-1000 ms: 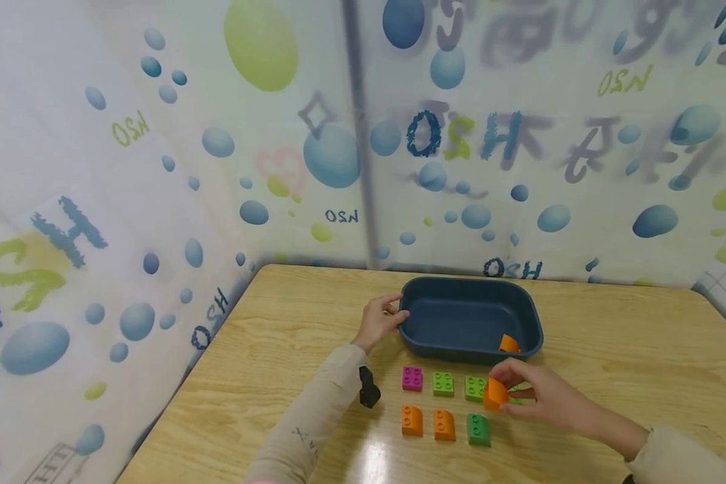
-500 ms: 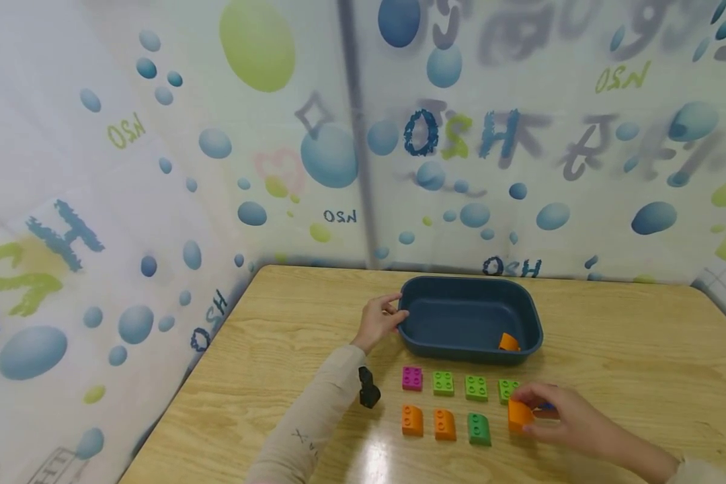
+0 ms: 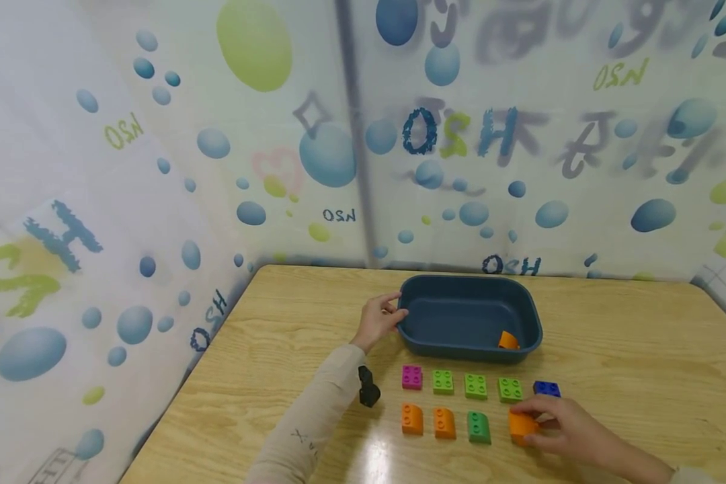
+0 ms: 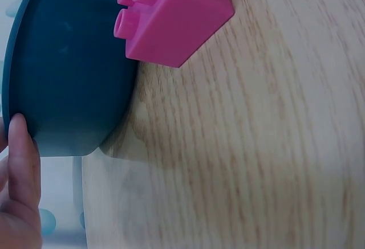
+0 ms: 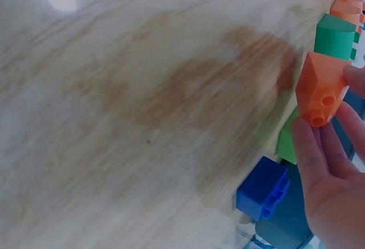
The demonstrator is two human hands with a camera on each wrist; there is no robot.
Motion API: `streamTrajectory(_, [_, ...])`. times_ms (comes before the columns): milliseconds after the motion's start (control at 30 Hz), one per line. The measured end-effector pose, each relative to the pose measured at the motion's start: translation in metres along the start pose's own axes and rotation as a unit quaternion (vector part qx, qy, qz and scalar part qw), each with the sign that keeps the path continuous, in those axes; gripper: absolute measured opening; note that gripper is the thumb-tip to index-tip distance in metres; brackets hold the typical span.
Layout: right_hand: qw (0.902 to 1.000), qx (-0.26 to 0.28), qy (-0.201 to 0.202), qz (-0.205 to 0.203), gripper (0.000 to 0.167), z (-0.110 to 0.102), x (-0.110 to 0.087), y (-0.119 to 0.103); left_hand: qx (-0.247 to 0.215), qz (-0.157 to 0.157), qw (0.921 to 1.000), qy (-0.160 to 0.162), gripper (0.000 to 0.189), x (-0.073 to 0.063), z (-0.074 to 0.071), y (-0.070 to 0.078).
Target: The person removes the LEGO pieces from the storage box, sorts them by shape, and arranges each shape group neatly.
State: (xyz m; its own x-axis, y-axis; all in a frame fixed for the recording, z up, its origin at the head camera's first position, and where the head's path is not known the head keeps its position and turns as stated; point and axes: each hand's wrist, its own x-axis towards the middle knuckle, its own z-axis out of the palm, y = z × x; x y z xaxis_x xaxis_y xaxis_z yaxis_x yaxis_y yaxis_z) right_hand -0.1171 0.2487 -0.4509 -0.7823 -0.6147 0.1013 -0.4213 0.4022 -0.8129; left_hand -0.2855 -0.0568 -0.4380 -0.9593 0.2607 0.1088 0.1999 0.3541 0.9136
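My left hand (image 3: pixel 378 321) pinches the left rim of a dark blue plastic tub (image 3: pixel 468 351), thumb and fingers on either side of the wall. One orange curved block (image 3: pixel 508 341) lies inside the tub at its front right. My right hand (image 3: pixel 571 430) pinches another orange curved block (image 3: pixel 522 426) between thumb and fingertips, at the right end of the front row. Beside that block is a green curved block (image 3: pixel 478 427). Just beyond my right hand sits a blue brick (image 3: pixel 546 388), partly covered by the fingers in the head view.
In the back row are a magenta brick (image 3: pixel 412 377) and three lime green bricks (image 3: pixel 475 386). Two orange curved blocks (image 3: pixel 444 423) stand at the front left. A small black object (image 3: pixel 368 387) lies beside my left forearm. A printed curtain (image 3: pixel 460 134) hangs behind the table (image 3: pixel 302 309).
My right hand has carried the orange curved block right and toward me, from over the lime green bricks to the front row. The blue brick has come into view. My left hand stays put.
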Motion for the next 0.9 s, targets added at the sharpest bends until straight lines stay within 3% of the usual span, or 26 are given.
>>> streamTrajectory(633, [0.996,-0.087,0.003,-0.021,0.032,0.004,0.005,-0.003,-0.02,0.002,0.9998,-0.008,0.043,-0.002,-0.001,0.002])
streamTrajectory(900, [0.993,-0.118,0.007,0.007,0.036,0.006,0.006,-0.006,-0.04,0.001,0.999,-0.017,0.042,-0.017,-0.008,0.032])
